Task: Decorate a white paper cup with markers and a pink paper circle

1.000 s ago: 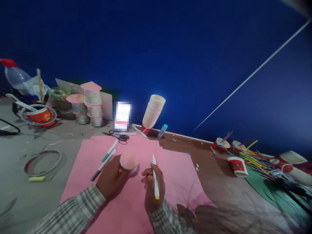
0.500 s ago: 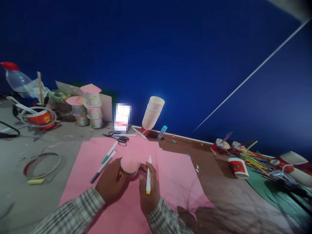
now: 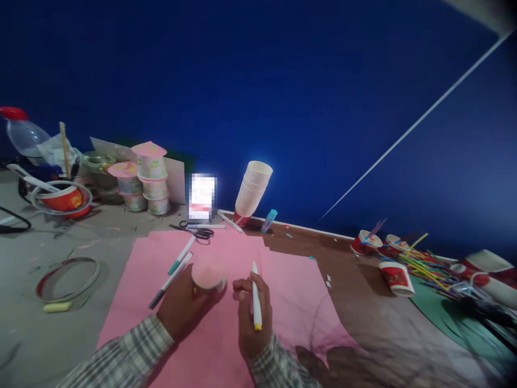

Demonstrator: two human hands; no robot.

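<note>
My left hand (image 3: 177, 299) is closed around a small paper cup (image 3: 209, 274) with a pink top, held over pink paper sheets (image 3: 194, 345). Just right of it, and apart from the cup, my right hand (image 3: 255, 318) grips a white marker (image 3: 256, 299); its yellow end points toward me and its tip points away. By my left hand lie a marker with a dark grey end (image 3: 170, 281) and another with a teal end (image 3: 181, 256). Beyond them are black scissors (image 3: 197, 233).
A leaning stack of paper cups (image 3: 253, 191) stands by the blue wall, beside a glue stick (image 3: 269, 221). Decorated cup towers (image 3: 152, 178) are at back left, a tape ring (image 3: 68, 279) at left. Rightward lie a red cup (image 3: 396, 278) and colourful pipe cleaners (image 3: 428, 267).
My right hand has drawn away from the cup to the right, marker still in it. My left hand has shifted the cup slightly left.
</note>
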